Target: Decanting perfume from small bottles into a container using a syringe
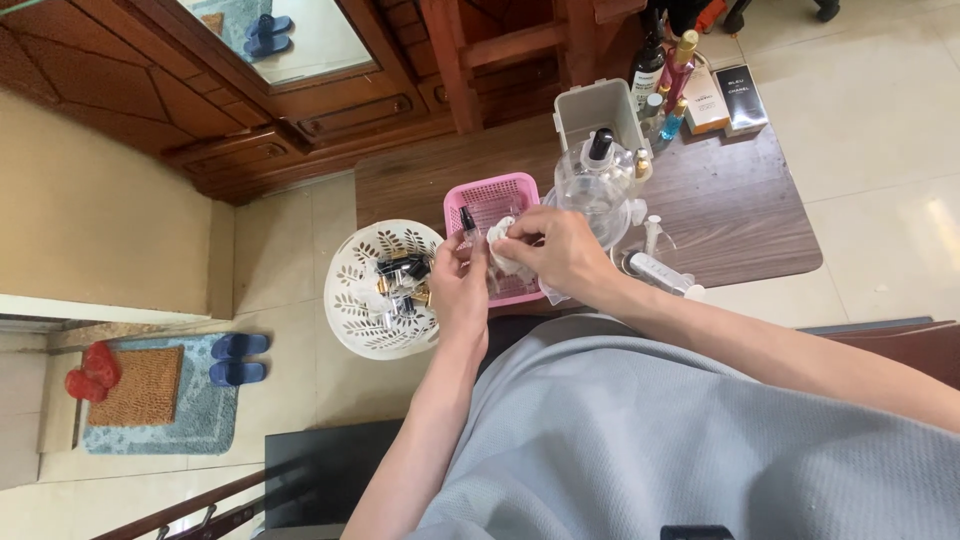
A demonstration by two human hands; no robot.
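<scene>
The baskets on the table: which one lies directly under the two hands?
The pink rectangular basket. Both hands work above it, while the white round basket sits to its left, holding small bottles.

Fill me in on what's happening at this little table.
A person sits at a small wooden table. Their left hand holds up a small clear bottle with a black cap, while the right hand presses a white cloth against it, above a pink basket. A white round basket beside it holds more small dark-capped bottles. A clear pump bottle, a grey bin and several boxed and loose bottles stand further back.
</scene>
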